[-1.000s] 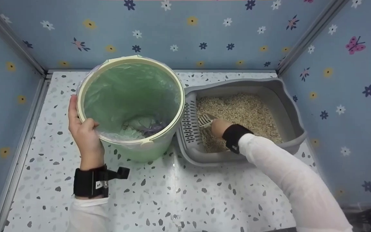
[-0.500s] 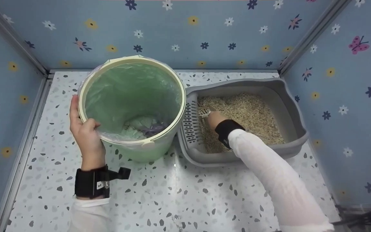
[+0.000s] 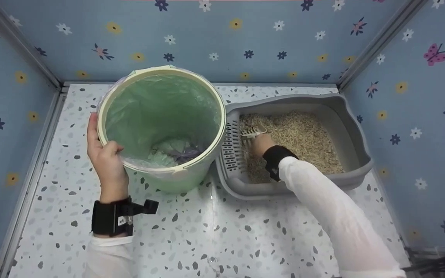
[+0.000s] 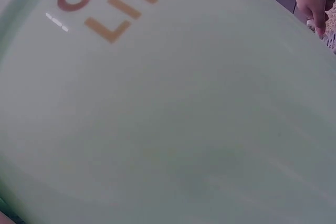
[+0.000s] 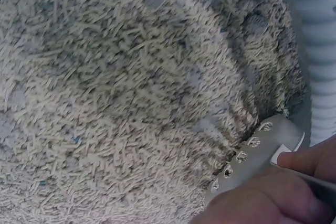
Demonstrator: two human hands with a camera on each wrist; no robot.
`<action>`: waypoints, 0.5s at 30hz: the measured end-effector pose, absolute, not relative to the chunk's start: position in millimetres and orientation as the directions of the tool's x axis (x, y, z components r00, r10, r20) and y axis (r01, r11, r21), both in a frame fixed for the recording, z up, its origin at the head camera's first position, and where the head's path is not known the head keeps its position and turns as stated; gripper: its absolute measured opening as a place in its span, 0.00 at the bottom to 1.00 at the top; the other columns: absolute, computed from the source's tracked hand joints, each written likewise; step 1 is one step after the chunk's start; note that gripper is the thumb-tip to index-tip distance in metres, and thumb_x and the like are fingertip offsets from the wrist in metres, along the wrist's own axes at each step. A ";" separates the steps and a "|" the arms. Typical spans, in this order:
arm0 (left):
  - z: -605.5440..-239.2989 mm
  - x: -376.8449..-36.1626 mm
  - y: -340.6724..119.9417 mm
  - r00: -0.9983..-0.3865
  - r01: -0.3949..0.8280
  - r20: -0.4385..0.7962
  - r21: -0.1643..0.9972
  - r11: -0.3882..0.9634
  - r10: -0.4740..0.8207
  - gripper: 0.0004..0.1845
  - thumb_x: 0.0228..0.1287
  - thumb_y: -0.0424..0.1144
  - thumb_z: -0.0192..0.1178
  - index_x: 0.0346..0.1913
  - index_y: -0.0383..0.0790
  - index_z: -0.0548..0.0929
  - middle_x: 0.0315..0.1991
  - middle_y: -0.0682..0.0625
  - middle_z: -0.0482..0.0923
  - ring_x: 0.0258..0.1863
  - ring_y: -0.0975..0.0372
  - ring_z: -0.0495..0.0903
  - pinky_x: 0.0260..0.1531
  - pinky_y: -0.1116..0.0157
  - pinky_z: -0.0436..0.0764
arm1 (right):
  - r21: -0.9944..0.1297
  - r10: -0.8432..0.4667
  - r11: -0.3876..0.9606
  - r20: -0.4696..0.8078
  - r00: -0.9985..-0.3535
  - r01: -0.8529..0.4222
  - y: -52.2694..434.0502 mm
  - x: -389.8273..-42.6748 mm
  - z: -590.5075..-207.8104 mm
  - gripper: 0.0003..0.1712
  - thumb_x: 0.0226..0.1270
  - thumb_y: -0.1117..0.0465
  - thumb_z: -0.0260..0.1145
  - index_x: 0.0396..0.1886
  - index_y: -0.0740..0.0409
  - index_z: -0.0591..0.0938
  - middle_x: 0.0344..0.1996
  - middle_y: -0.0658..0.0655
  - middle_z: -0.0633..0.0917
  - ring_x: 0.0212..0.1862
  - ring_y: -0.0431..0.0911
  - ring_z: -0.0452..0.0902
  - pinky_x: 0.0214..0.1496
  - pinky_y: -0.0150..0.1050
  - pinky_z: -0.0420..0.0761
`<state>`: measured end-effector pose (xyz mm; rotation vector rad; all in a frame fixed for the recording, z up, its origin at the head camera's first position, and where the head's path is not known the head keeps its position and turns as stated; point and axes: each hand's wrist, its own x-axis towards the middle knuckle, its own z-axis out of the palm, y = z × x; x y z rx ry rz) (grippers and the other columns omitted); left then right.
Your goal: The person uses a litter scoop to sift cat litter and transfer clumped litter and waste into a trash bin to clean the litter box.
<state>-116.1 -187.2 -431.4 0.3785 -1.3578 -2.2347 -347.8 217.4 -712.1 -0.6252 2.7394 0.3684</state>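
Note:
A pale green bin (image 3: 176, 175) with a cream rim and a green liner bag stands left of a grey litter tray (image 3: 355, 133) filled with beige pellet litter (image 3: 303, 133). My left hand (image 3: 104, 156) grips the bin's near-left rim, thumb inside. The bin's wall (image 4: 157, 114) with brown lettering fills the left wrist view. My right hand (image 3: 260, 143) holds a slotted litter scoop (image 3: 252, 131) whose head digs into the litter near the tray's left side. In the right wrist view the scoop (image 5: 257, 156) lies in the litter (image 5: 121, 93) with my fingers (image 5: 307, 158) on its handle.
Crumpled waste lies at the bottom of the bin liner (image 3: 176, 148). A slotted grey grate (image 3: 231, 148) lines the tray's left inner wall. The speckled white floor (image 3: 226, 235) is boxed in by blue flowered walls (image 3: 222, 38) on three sides.
My right hand has pushed the scoop through the litter toward the tray's far left, then drawn slightly back. The left hand and the bin have stayed put.

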 end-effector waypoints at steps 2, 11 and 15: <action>-431.5 -116.5 -187.0 -0.837 0.268 0.018 0.885 -0.381 -0.546 0.48 0.42 0.14 0.30 0.73 0.44 0.55 0.73 0.53 0.54 0.69 0.56 0.60 0.66 0.56 0.65 | 0.281 -0.417 0.807 -0.351 -0.839 -0.519 233.4 -371.8 -756.1 0.17 0.63 0.58 0.53 0.21 0.60 0.82 0.27 0.63 0.82 0.26 0.54 0.78 0.28 0.51 0.80; -431.7 -118.3 -187.0 -0.837 0.261 0.015 0.889 -0.377 -0.547 0.48 0.43 0.13 0.30 0.74 0.43 0.53 0.73 0.53 0.52 0.70 0.58 0.58 0.66 0.59 0.64 | 0.351 -0.353 0.757 -0.489 -0.797 -0.551 275.3 -436.1 -847.7 0.19 0.69 0.51 0.51 0.38 0.56 0.85 0.28 0.62 0.81 0.26 0.54 0.76 0.21 0.53 0.78; -431.4 -117.9 -187.1 -0.836 0.255 0.006 0.890 -0.379 -0.549 0.48 0.43 0.13 0.30 0.74 0.44 0.54 0.73 0.53 0.52 0.70 0.58 0.58 0.66 0.59 0.64 | 0.374 -0.346 0.754 -0.472 -0.810 -0.540 259.2 -388.6 -752.2 0.20 0.70 0.54 0.51 0.49 0.61 0.82 0.30 0.63 0.80 0.27 0.53 0.76 0.23 0.49 0.79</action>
